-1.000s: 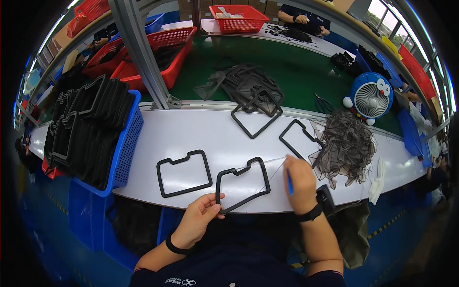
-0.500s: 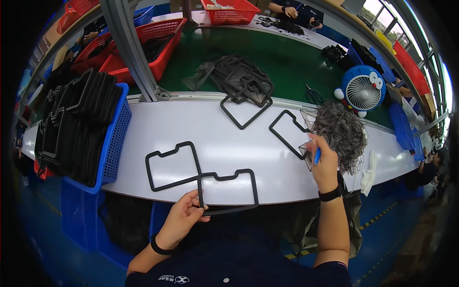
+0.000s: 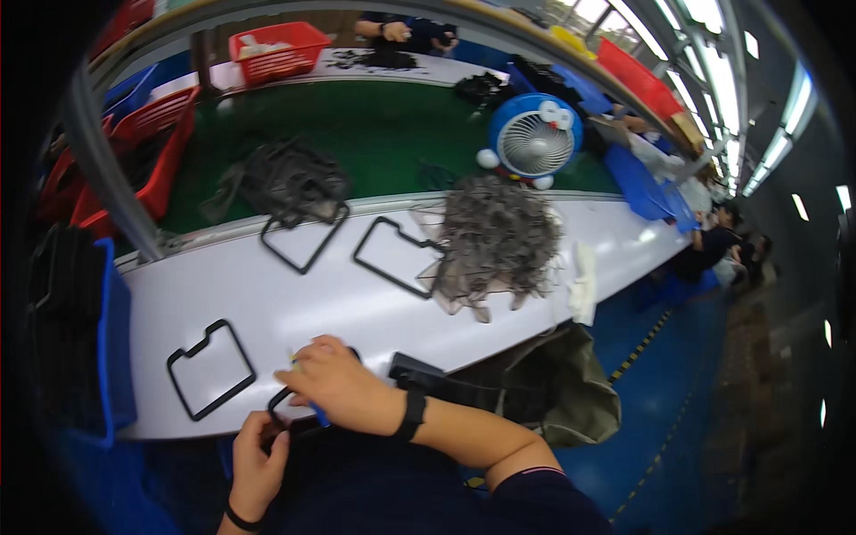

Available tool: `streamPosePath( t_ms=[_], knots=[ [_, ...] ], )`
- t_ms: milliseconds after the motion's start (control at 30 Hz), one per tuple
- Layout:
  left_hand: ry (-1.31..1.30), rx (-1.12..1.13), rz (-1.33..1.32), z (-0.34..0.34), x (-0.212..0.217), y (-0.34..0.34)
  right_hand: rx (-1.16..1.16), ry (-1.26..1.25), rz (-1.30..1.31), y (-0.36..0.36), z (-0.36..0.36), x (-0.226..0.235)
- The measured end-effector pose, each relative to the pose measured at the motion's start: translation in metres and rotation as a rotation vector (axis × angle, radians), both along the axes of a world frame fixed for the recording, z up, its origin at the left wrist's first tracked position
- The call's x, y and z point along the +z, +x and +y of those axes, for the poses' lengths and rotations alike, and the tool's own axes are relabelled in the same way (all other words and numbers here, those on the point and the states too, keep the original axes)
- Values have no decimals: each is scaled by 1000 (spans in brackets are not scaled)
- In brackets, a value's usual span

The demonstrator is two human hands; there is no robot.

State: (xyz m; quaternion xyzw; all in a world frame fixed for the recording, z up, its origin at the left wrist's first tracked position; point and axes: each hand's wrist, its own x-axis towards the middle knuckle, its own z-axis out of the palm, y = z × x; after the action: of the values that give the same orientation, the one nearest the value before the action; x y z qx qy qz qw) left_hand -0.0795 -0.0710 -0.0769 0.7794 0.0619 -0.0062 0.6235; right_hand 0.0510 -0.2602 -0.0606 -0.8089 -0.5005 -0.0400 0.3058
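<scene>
My left hand (image 3: 254,464), low at the bench's front edge, pinches a corner of a black rectangular frame (image 3: 274,406). Across that frame reaches my right hand (image 3: 343,388), closed around a slim blue pen-like tool (image 3: 319,415); its tip is hidden by the fingers, and most of the held frame is covered too. Just left lies a second black notched frame (image 3: 225,399), flat on the white bench. Another notched frame (image 3: 390,278) rests farther back, touching a tangled heap of grey mesh pieces (image 3: 499,232).
A dark pile of meshed frames (image 3: 294,174) lies on the green surface (image 3: 392,134). A blue fan (image 3: 537,138) stands behind the mesh heap. At left is a blue basket (image 3: 114,348) of black frames. A white glove-like cloth (image 3: 583,285) hangs at the bench edge.
The view has swung right, so the bench appears shifted left. My right hand has come from the mesh heap to the frame in my left hand, still gripping the blue tool.
</scene>
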Motion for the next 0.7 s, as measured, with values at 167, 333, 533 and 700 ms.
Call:
streamPosePath(
  t_ms=[167,333,533,700],
  knots=[
    [132,26,-133,-1,13,6,29,66,-67,-21,14,3],
    [103,68,-314,6,16,10,-4,-41,182,-26,-25,39],
    [-20,123,-262,32,16,15,-50,136,670,-22,-62,38],
    [800,216,-669,4,37,33,-105,154,539,-31,-66,44]
  ],
)
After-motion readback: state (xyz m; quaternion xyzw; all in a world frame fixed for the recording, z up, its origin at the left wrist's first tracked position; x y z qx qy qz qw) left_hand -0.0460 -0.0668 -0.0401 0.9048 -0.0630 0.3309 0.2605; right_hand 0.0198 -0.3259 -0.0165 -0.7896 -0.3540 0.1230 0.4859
